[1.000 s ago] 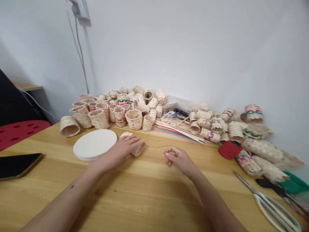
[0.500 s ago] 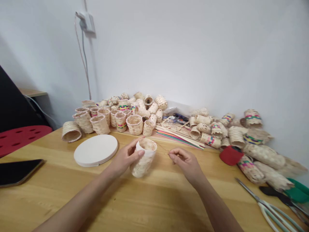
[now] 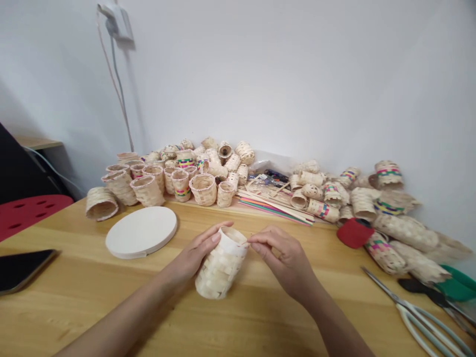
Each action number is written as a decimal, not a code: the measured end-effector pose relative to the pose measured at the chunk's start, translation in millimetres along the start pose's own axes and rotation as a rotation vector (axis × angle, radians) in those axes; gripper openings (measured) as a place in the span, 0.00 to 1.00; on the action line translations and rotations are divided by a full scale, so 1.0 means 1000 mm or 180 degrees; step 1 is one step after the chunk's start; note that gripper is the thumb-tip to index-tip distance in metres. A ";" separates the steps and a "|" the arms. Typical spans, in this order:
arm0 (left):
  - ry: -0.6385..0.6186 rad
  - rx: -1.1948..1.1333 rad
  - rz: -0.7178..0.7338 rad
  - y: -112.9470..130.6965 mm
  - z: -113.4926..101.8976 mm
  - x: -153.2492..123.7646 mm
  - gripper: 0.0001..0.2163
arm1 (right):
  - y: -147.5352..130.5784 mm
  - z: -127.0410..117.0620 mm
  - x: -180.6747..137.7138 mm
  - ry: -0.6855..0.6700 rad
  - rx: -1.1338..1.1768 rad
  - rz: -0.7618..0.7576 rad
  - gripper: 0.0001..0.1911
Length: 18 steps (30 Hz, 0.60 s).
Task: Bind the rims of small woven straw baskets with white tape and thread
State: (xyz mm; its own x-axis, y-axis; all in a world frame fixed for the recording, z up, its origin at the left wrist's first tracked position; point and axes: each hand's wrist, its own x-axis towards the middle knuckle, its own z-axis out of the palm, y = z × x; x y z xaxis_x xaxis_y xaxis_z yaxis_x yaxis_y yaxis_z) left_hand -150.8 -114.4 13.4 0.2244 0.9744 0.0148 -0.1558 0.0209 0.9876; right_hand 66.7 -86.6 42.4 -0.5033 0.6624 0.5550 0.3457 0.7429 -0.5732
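Observation:
Tilted above the table, a pale woven basket point(image 3: 220, 267) has a smooth white band point(image 3: 231, 240) around its rim. My left hand point(image 3: 199, 248) is closed round its left side near the top, thumb on the band. At the right of the rim, my right hand point(image 3: 278, 250) pinches something thin between thumb and forefinger; it looks like a needle or thread, but is too small to make out fully. The basket's mouth faces up and its inside shows in part.
A white coiled strip roll point(image 3: 141, 231) lies on the left, near a dark phone point(image 3: 24, 270). Several woven baskets point(image 3: 203, 190) line the back, beside coloured strips point(image 3: 275, 210). More baskets point(image 3: 405, 235), a red piece point(image 3: 354, 233) and scissors point(image 3: 403, 302) lie on the right.
My right hand has come left to the basket's rim; the thin strand stretched between them no longer shows. The basket sits lower and nearer me. The view has shifted slightly right.

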 end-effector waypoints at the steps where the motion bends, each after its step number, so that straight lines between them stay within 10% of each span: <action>1: -0.0024 0.0011 0.0013 -0.001 0.000 0.000 0.25 | -0.001 0.001 0.000 0.0001 -0.0013 0.0009 0.08; 9: -0.0995 -0.0089 0.0085 -0.011 0.007 -0.004 0.39 | -0.010 0.007 -0.002 -0.0087 0.0107 -0.0045 0.07; 18: -0.0168 0.3546 0.3129 0.026 -0.007 -0.012 0.29 | -0.021 -0.021 0.000 -0.0162 -0.0225 -0.0873 0.10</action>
State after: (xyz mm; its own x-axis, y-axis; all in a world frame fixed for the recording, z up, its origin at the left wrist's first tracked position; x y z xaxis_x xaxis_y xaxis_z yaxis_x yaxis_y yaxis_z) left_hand -164.6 -124.0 37.5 0.5060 0.4868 0.7121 0.5311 -0.8263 0.1875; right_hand 76.2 -100.3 66.7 -0.6242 0.4315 0.6514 0.2447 0.8997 -0.3615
